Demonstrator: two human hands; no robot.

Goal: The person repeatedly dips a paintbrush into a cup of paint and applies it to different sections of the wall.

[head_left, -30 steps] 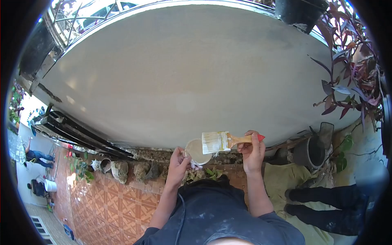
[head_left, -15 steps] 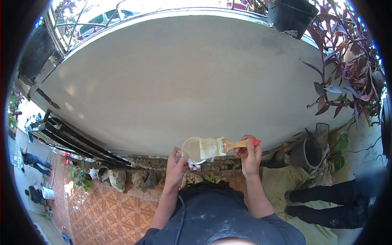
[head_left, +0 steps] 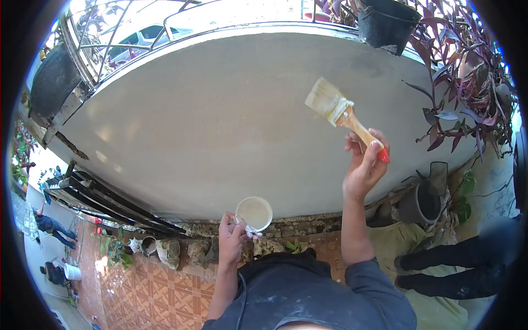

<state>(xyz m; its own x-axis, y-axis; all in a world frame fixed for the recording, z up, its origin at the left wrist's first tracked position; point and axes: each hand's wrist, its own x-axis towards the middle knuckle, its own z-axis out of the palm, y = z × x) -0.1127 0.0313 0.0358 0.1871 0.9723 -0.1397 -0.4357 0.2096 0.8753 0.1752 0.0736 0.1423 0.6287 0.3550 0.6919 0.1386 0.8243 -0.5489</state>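
Observation:
My right hand (head_left: 367, 165) is closed round the handle of a flat paintbrush (head_left: 352, 122), raised in front of the pale wall (head_left: 220, 121). The handle is wooden with a red end, and its wide, cream-coated bristles point up and to the left. Low in front of my body, my left hand (head_left: 232, 237) grips a small round cup (head_left: 254, 213) by its side. Pale, creamy paint shows inside the cup, and whitish smears mark my left fingers.
Potted purple plants (head_left: 462, 82) and a black pot (head_left: 386, 25) line the wall's top at right. A black bench (head_left: 110, 201) leans at left; a bucket (head_left: 421, 203) stands at right, near another person's legs (head_left: 445, 269). Stones (head_left: 168, 253) edge the tiled floor (head_left: 148, 286).
My right hand has lifted the paintbrush off the cup, up and to the right, tilting the bristles upward. The cup stays low in my left hand, its paint now uncovered.

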